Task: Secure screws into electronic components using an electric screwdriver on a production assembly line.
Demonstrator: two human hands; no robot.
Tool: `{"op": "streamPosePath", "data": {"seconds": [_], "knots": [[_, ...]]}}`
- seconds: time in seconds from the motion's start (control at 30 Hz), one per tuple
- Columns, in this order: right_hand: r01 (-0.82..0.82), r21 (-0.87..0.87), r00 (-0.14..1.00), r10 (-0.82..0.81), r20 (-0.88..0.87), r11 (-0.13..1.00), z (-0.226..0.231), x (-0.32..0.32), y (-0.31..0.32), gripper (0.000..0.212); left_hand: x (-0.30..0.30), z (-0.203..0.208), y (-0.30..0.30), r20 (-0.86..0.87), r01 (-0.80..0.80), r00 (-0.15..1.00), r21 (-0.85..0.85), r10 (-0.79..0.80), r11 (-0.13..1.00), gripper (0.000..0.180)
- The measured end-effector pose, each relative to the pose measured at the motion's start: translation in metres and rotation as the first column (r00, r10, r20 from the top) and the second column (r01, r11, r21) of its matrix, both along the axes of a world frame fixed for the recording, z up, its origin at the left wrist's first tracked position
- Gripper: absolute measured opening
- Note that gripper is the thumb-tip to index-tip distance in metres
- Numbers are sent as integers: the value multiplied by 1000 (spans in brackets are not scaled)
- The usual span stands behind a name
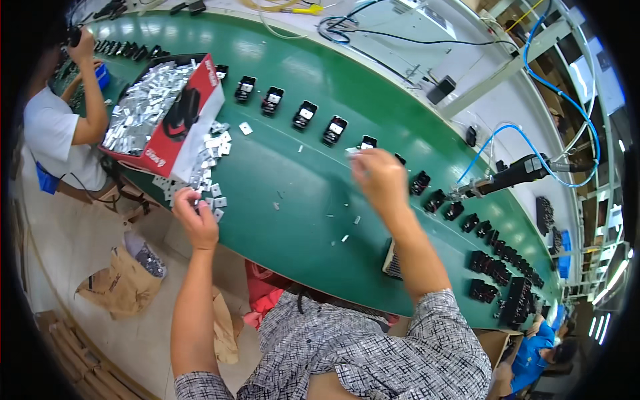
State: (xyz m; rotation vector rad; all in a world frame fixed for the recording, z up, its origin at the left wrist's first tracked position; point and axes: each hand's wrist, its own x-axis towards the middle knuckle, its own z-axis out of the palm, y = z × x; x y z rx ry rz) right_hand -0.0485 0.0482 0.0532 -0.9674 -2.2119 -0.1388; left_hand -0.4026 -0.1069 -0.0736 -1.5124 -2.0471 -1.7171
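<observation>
My right hand (381, 179) is closed, with a small silver metal plate (352, 152) at its fingertips. It hovers just by a black plastic housing (367, 142) in a curved row, partly covering that stretch of the row. Over at the left, my left hand (195, 219) has its fingers curled at the edge of a spill of loose silver plates (212, 148); what lies in its fingers is hidden. Beside that spill, a tilted red and white box (205, 100) is heaped with more of these plates. Another housing (335, 130) in the row shows a pale plate inside.
A black power driver (517, 175) on a blue air hose hangs at the right, over the row. Many black housings (490, 267) cluster at the far right. A co-worker (63, 133) sits at the left, and a person in blue (533, 357) at the lower right.
</observation>
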Motion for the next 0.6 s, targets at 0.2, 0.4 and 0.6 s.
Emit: {"op": "streamPosePath", "data": {"seconds": [0.2, 0.4, 0.6], "knots": [[333, -66, 912, -303, 277, 941, 4, 102, 26, 7, 3, -2, 4, 3, 39, 999, 13, -39, 999, 28], [391, -111, 791, -272, 548, 914, -13, 101, 42, 10, 1, -3, 0, -22, 16, 1000, -1, -16, 1000, 29], [452, -143, 732, -275, 624, 880, -22, 95, 55, 11, 2, -2, 0, -19, 4, 1000, -4, -4, 1000, 28]]}}
